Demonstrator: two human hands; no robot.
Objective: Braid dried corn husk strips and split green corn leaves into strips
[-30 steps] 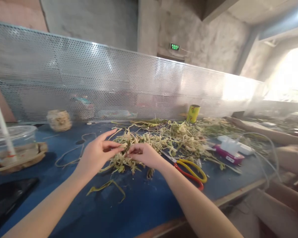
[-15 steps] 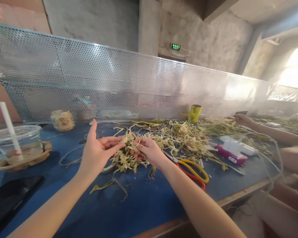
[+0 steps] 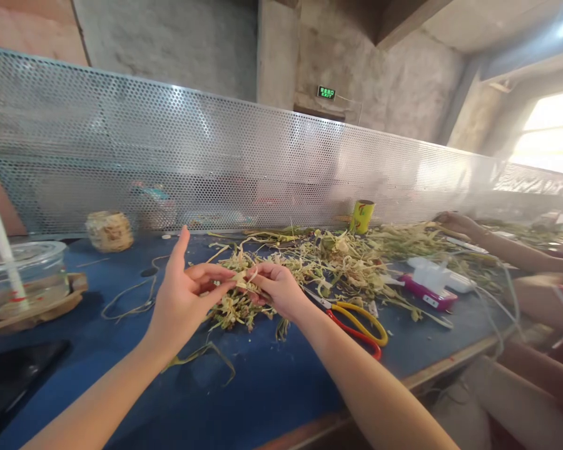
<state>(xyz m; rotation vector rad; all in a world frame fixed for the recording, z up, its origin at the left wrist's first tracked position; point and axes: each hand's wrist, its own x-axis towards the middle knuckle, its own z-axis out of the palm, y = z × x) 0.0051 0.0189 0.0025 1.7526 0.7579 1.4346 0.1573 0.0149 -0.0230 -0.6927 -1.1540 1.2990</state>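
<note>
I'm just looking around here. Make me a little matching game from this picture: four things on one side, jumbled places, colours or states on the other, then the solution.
Things:
1. Scissors
2. Left hand
3. Yellow cylinder
4. Clear container

Descriptions:
A. Standing near the perforated panel
B. Shows with a white straw
C. Has one red and one yellow handle
D. Fingertips on a pale plant piece

Pairs: 1-C, 2-D, 3-A, 4-B

The blue table point(image 3: 272, 387) carries plant pieces point(image 3: 342, 250), scissors point(image 3: 327, 304) and a jar point(image 3: 109, 231).
</note>
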